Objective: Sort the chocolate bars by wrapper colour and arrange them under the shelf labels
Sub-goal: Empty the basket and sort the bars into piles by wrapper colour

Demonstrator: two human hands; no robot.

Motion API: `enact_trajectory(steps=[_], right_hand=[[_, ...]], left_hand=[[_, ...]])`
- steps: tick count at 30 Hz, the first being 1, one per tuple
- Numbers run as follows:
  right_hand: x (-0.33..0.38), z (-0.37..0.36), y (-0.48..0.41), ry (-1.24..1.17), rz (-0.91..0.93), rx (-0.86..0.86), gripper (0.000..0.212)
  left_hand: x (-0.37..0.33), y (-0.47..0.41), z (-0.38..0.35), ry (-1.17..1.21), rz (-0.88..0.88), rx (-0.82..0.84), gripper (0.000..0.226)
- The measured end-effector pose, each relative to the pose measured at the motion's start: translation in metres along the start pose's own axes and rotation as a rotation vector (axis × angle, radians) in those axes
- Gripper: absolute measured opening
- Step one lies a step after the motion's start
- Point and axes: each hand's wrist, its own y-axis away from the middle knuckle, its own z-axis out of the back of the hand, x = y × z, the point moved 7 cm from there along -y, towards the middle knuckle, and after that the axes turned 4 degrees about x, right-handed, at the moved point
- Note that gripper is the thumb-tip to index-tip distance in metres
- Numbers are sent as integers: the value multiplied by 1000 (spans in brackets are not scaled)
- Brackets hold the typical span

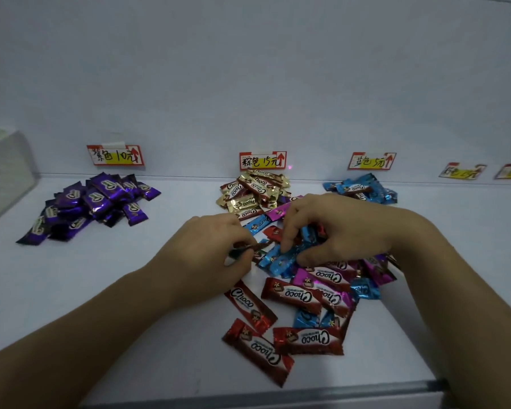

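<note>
A mixed heap of red, blue and pink chocolate bars [301,293] lies in the middle of the white shelf [136,276]. My left hand [210,249] pinches a dark-wrapped bar [250,247] at the heap's left edge. My right hand [337,228] has its fingers curled down on several blue bars [281,258]. Sorted piles sit at the back: purple bars [95,202] under the left label [115,155], gold bars [254,193] under the middle label [262,160], blue bars [363,187] under the right label [371,160].
A white slotted basket [3,172] stands at the far left. Two more labels [462,171] hang on the back wall at the far right. The shelf's front edge [278,394] runs along the bottom, close to the nearest red bars.
</note>
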Motion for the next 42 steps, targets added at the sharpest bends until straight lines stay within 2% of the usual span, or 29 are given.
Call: enact_trajectory(steps=[4, 6, 14, 19, 22, 27, 35, 39, 42], right_hand=[[-7, 11, 1, -132, 24, -142, 9], [-12, 18, 1, -193, 20, -235, 7], [-37, 39, 10, -315, -82, -521, 7], [-89, 65, 45, -442, -308, -864, 8], [-128, 64, 62, -470, -494, -933, 8], [-176, 60, 89, -286, -767, -1002, 15], [-206, 49, 89, -352, -847, -1080, 11], [-206, 46, 86, -335, -849, -1072, 26], [-194, 54, 88, -303, -782, -1090, 24]], left_hand=[[17, 8, 15, 241, 169, -190, 17], [26, 12, 18, 377, 230, -230, 16], [31, 5, 14, 640, 375, -146, 15], [12, -49, 25, 638, 319, -113, 7], [-3, -100, 24, 581, 284, -121, 9], [-13, -174, -8, 521, 349, -57, 7], [-33, -220, -48, 581, 395, -55, 12], [-37, -227, -46, 437, 337, -75, 24], [-37, -220, -31, 328, 268, -92, 27]])
